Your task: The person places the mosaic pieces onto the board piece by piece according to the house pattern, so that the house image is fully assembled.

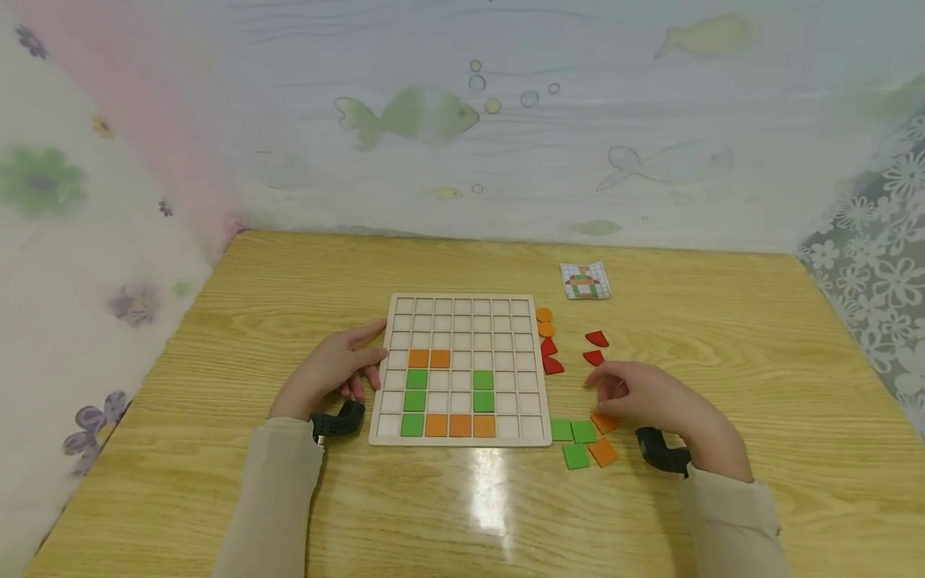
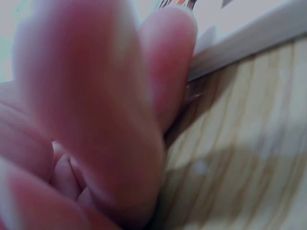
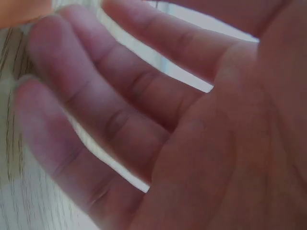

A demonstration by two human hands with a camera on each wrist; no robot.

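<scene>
A pale wooden grid board lies on the table, with a few green squares and several orange squares set in its cells. Along the board's left edge rests my left hand, its fingertips at the side of the frame. My right hand hovers right of the board with loosely bent fingers. Beneath its fingertips lies a loose orange square, partly covered by the hand. In the right wrist view, relaxed fingers show nothing between them, and an orange piece appears at the corner.
Three loose green squares and another orange square lie by the board's lower right corner. Orange circles and red quarter-round pieces sit along its right edge, with more red pieces farther right. A small printed pattern card lies behind.
</scene>
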